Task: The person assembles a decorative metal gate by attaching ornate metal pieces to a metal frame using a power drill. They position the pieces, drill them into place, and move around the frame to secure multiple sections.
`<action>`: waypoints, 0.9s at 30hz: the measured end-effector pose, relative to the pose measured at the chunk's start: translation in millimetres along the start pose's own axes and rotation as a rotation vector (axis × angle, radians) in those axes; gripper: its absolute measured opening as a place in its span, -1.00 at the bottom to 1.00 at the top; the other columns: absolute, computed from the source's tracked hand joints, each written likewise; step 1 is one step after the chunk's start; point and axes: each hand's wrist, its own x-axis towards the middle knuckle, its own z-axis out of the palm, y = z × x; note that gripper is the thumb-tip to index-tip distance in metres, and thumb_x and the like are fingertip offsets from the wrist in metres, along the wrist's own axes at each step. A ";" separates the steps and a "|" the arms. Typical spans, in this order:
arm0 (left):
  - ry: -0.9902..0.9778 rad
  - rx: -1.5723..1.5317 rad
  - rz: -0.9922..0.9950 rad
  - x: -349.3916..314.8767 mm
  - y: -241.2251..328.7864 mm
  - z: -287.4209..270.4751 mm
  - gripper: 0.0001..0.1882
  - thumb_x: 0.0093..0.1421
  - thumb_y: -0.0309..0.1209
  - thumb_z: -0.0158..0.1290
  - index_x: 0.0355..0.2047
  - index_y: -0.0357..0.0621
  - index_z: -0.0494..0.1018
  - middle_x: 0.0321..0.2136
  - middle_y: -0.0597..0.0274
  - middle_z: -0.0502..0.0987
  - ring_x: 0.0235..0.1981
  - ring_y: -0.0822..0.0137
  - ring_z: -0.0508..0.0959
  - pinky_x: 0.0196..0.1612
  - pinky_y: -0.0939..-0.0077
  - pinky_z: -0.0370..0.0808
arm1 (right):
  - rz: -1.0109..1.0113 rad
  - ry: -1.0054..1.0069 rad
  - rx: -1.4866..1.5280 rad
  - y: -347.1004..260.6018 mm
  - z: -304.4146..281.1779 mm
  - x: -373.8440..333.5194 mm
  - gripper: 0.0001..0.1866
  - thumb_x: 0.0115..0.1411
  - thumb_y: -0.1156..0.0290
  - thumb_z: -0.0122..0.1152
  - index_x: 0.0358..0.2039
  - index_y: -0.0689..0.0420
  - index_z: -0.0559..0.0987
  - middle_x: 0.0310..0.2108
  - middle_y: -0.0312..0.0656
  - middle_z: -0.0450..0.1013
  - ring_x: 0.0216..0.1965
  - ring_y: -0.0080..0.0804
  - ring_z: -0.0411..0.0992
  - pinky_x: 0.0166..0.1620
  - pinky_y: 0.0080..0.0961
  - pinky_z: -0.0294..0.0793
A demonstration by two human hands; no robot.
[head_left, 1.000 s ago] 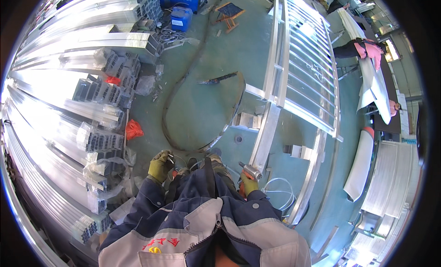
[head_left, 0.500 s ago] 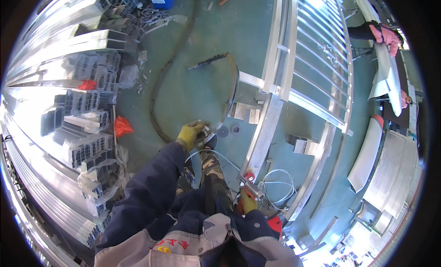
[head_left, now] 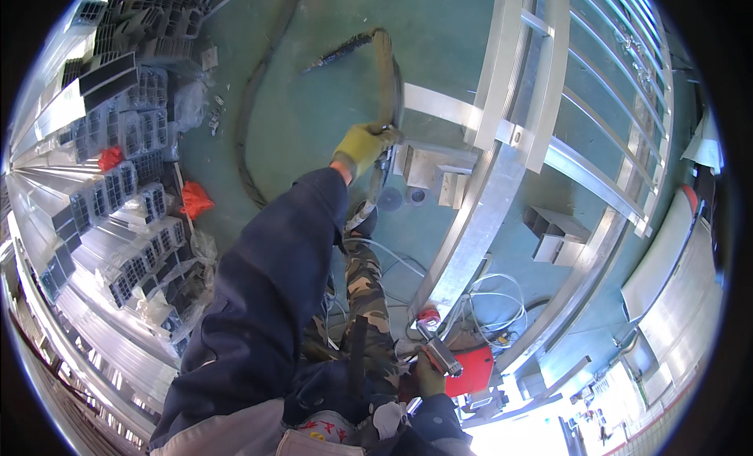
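Observation:
My left hand (head_left: 362, 148), in a yellow-green glove, reaches ahead with its fingers bunched around a small dark thing I cannot make out. It overlaps a thick tan and black hose (head_left: 384, 79) that lies bent on the floor, and whether it touches the hose is unclear. The hose's dark, tapered end points left. Low on the right, my right hand (head_left: 430, 377), also gloved, is closed on a hand-held power tool (head_left: 442, 356) with a grey metal body and a red round head. The tool's head is close to the end of a long aluminium beam (head_left: 469, 232).
A slatted aluminium frame (head_left: 576, 162) rests across the beams on the right. Stacked aluminium profiles (head_left: 129, 272) and a red plastic scrap (head_left: 196, 199) are at left. Short metal offcuts (head_left: 427, 164), a coiled pale hose (head_left: 502, 299) and a red case (head_left: 471, 371) are nearby.
My left hand has moved forward and right, away from my feet, and lies over the hose. My right hand keeps the power tool low on the right. The view has shifted.

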 end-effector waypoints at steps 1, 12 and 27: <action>0.050 -0.026 -0.007 -6.3 0.7 -3.2 -0.80 0.36 -0.38 0.20 -0.10 -0.21 0.67 -0.31 0.36 0.67 -0.36 0.56 0.58 -0.33 0.62 0.46 | -0.025 0.001 0.025 -3.7 -0.4 -0.7 -0.62 0.34 0.03 0.27 -0.18 0.15 0.64 -0.35 -0.20 0.55 -0.31 -0.37 0.51 -0.21 -0.33 0.48; 0.274 -0.002 0.013 20.2 -13.8 -51.0 -0.82 0.33 -0.45 0.19 -0.15 -0.28 0.69 -0.32 0.29 0.69 -0.38 0.52 0.57 -0.29 0.58 0.48 | 0.009 -0.059 0.022 -21.8 -9.2 1.5 -0.57 0.36 0.00 0.23 -0.18 0.18 0.63 -0.37 -0.18 0.57 -0.35 -0.38 0.51 -0.22 -0.28 0.48; 0.050 0.652 -0.030 62.4 -107.6 52.7 -0.74 0.25 -0.25 0.20 -0.10 0.02 0.70 -0.31 0.09 0.71 -0.32 0.24 0.65 -0.17 0.32 0.54 | 0.128 -0.131 -0.247 -32.7 -16.5 6.8 -0.59 0.40 -0.05 0.09 0.02 -0.05 0.64 -0.23 -0.19 0.57 -0.18 -0.27 0.51 -0.05 -0.25 0.46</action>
